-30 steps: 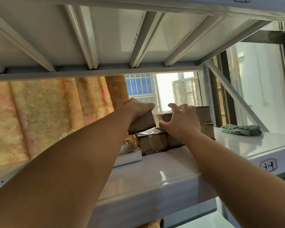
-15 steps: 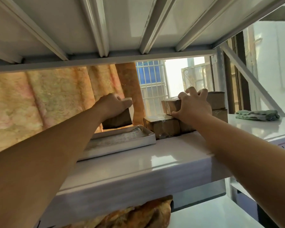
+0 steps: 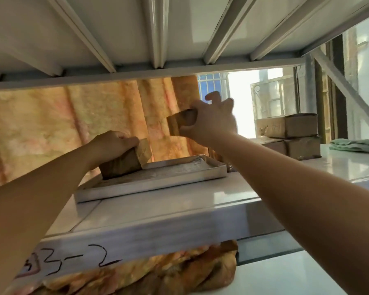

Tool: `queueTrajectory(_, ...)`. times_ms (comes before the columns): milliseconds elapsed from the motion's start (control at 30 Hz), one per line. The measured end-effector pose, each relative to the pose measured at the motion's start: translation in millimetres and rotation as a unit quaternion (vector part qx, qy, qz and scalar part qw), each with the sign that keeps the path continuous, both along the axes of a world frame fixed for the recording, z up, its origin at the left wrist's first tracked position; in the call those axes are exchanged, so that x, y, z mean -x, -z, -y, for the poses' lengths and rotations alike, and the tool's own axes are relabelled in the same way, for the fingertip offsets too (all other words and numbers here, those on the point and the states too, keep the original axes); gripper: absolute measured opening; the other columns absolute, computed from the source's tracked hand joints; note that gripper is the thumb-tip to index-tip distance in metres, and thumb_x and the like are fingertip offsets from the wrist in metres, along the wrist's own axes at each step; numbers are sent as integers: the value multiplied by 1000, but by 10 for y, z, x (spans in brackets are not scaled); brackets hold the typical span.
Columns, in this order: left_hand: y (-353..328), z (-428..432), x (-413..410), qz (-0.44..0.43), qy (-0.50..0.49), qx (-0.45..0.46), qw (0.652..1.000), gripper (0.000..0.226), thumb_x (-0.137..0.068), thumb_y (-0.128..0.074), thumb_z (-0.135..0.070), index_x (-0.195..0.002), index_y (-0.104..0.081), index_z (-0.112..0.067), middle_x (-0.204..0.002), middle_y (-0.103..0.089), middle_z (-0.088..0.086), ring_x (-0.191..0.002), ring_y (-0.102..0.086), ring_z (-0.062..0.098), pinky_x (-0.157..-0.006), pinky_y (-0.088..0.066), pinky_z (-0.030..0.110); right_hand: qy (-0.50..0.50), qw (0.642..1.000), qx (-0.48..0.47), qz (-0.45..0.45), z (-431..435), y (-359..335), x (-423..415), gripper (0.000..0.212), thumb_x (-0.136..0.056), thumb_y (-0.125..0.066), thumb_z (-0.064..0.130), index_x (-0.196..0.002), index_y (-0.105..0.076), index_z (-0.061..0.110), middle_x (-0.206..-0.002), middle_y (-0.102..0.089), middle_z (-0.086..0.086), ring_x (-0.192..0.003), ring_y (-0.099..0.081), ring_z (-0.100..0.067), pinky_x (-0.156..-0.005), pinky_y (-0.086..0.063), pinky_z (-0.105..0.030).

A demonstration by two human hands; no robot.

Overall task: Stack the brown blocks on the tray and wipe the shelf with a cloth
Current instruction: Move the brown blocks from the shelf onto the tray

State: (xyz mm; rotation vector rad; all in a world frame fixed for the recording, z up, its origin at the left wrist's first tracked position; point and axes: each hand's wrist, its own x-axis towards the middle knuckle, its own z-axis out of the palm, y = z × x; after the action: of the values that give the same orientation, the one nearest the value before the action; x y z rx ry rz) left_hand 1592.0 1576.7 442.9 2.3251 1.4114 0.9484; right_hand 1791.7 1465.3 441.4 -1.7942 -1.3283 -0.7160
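Observation:
A shallow white tray lies on the white shelf. My left hand grips a brown block that rests tilted on the tray's left end. My right hand holds a second brown block in the air above the tray's right half. Two more brown blocks stand stacked on the shelf at the right, with another partly hidden behind my right forearm. A folded green cloth lies at the far right of the shelf.
The underside of the upper shelf with its ribs hangs low overhead. An orange patterned curtain hangs behind the shelf. A diagonal brace crosses at the right. Orange fabric is bundled under the shelf.
My left hand has set its block down onto the tray's left end. My right hand has lifted a block off the stack and carried it left, above the tray.

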Motion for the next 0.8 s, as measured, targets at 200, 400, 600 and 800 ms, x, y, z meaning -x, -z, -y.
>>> queueTrajectory(200, 125, 63, 112, -3, -43, -8, 999, 51, -78, -55, -58, -95, -69, -12, -97, -68, 11, -88, -61, 26, -79, -50, 36, -67, 988, 129, -45, -222, 91, 621, 54, -79, -61, 51, -122, -54, 19, -146, -20, -15, -136, -11, -41, -103, -35, -47)
queueTrajectory(400, 144, 55, 213, -29, -83, -18, 996, 53, -82, -53, -55, -103, -67, -9, -104, -68, 13, -92, -61, 26, -83, -50, 36, -75, 984, 134, -91, -396, 167, 892, 54, -80, -60, 47, -125, -51, 19, -146, -20, -11, -134, -12, -39, -91, -44, -44)
queueTrajectory(600, 232, -2, 300, -24, -63, -28, 997, 46, -83, -49, -56, -92, -70, -15, -94, -69, 6, -78, -58, 15, -61, -41, 27, -68, 986, 114, -103, -450, 252, 785, 56, -78, -58, 54, -125, -50, 26, -141, -32, -9, -131, -21, -35, -87, -43, -41)
queueTrajectory(800, 258, -11, 289, -76, -71, -64, 993, 52, -81, -48, -62, -94, -73, -19, -95, -70, 2, -80, -59, 16, -68, -45, 29, -70, 976, 131, -158, -415, 278, 698, 54, -76, -59, 55, -122, -53, 26, -137, -35, -7, -129, -23, -34, -76, -38, -37)
